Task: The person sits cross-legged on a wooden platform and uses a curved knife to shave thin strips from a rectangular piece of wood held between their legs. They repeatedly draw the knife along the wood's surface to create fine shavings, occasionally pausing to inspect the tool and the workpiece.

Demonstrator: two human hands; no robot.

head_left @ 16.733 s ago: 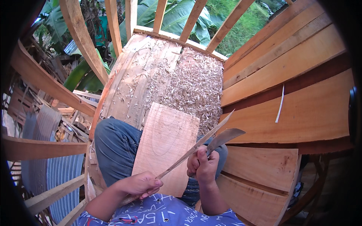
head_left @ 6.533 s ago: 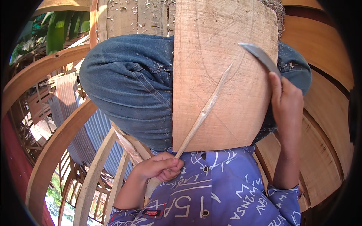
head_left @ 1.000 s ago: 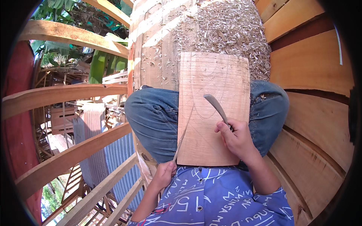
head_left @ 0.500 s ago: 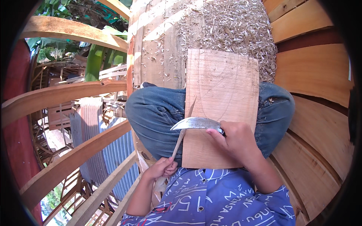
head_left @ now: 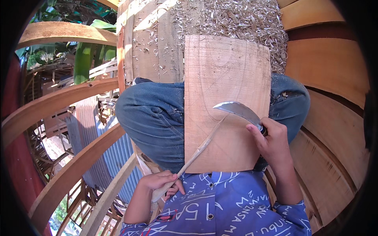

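Half a second back the curved blade (head_left: 240, 112) lay low across the board, tip toward the frame's left; now it sits higher at centre right, its edge meeting the upper end of the thin wooden stick (head_left: 199, 151). Right hand (head_left: 271, 141), fingers clamped round the knife handle, has shifted rightward. Left hand (head_left: 159, 185), lower centre, fingers closed on the stick's lower end, is almost unchanged. Both tools lie over the pale wooden board (head_left: 226, 78) resting on the denim-clad knees (head_left: 151, 118). Wood shavings (head_left: 240, 17) litter the plank floor (head_left: 151, 43) at top; curved timber ribs (head_left: 59, 114) and green foliage (head_left: 84, 59) fill the left.
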